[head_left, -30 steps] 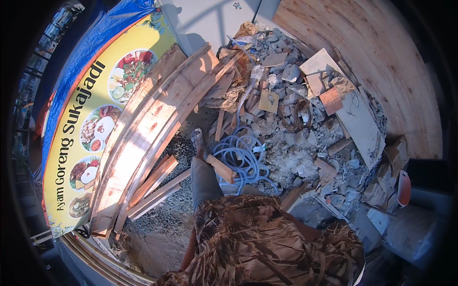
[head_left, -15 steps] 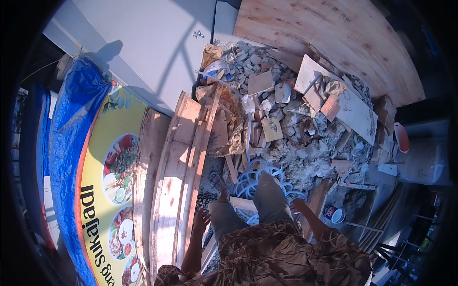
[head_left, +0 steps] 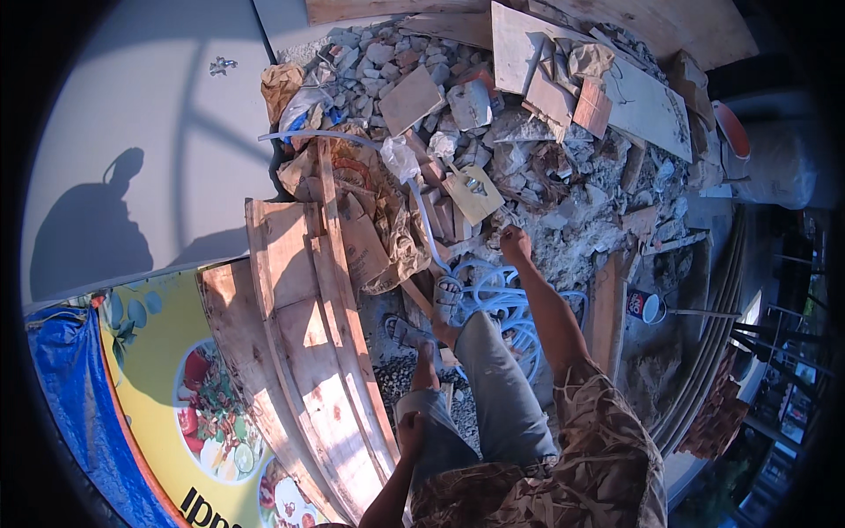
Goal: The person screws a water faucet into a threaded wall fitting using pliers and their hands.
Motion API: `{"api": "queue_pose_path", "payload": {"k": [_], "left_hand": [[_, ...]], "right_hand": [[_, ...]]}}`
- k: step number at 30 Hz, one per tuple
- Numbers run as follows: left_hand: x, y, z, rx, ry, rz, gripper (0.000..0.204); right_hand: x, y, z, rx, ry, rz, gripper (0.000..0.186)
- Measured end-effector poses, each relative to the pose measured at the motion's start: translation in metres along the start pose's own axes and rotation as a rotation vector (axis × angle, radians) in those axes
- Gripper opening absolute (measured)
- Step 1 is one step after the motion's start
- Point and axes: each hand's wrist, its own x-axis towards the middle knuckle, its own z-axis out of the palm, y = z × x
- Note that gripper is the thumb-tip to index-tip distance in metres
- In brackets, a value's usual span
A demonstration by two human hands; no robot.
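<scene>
My right arm reaches forward over a heap of rubble (head_left: 563, 216), and my right hand (head_left: 515, 245) is closed with nothing visible in it. Just beyond it lies a pale yellow square board (head_left: 465, 204) with a shiny piece on it. A coil of translucent hose (head_left: 515, 304) lies below that hand, beside my right leg. My left hand (head_left: 409, 434) hangs by my left thigh, next to long wooden planks (head_left: 304, 326); its fingers are too dark and small to read. My sandalled feet are on gravel (head_left: 396, 378) and debris.
Brown paper sacks (head_left: 383, 246) and broken tiles (head_left: 412, 101) lie on the heap. A white panel (head_left: 625, 97) leans at the far right. To the right stands a small bucket (head_left: 647, 306) near long poles (head_left: 717, 326). A yellow banner (head_left: 158, 378) and blue tarp (head_left: 75, 361) flank the left.
My right hand has swung forward and up over the rubble. I have stepped forward with one foot, and the view has shifted right, with the banner moving lower left. My left hand stays low.
</scene>
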Motion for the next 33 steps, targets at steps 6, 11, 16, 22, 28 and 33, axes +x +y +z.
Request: {"api": "queue_pose_path", "payload": {"k": [6, 11, 16, 22, 28, 33], "left_hand": [[0.014, 0.009, -0.007, 0.293, -0.098, -0.143, 0.031], [0.022, 0.002, -0.007, 0.244, -0.06, -0.067, 0.029], [0.027, 0.029, -0.013, 0.291, -0.025, -0.099, 0.027], [0.038, 0.034, -0.018, 0.28, -0.069, -0.056, 0.026], [0.05, 0.045, -0.02, 0.19, -0.017, -0.086, 0.026], [0.052, 0.04, -0.014, 0.195, -0.072, -0.121, 0.026]], "right_hand": [[0.09, -0.009, 0.063, -0.069, -0.085, -0.015, 0.039], [0.152, 0.002, 0.102, -0.229, 0.003, -0.09, 0.06], [0.169, 0.023, 0.128, -0.118, 0.003, -0.317, 0.051], [0.181, 0.048, 0.13, 0.097, 0.017, 0.032, 0.026], [0.202, 0.031, 0.126, 1.429, -0.117, 0.494, 0.022], [0.233, -0.005, 0.121, 0.288, -0.027, -0.005, 0.022]]}}
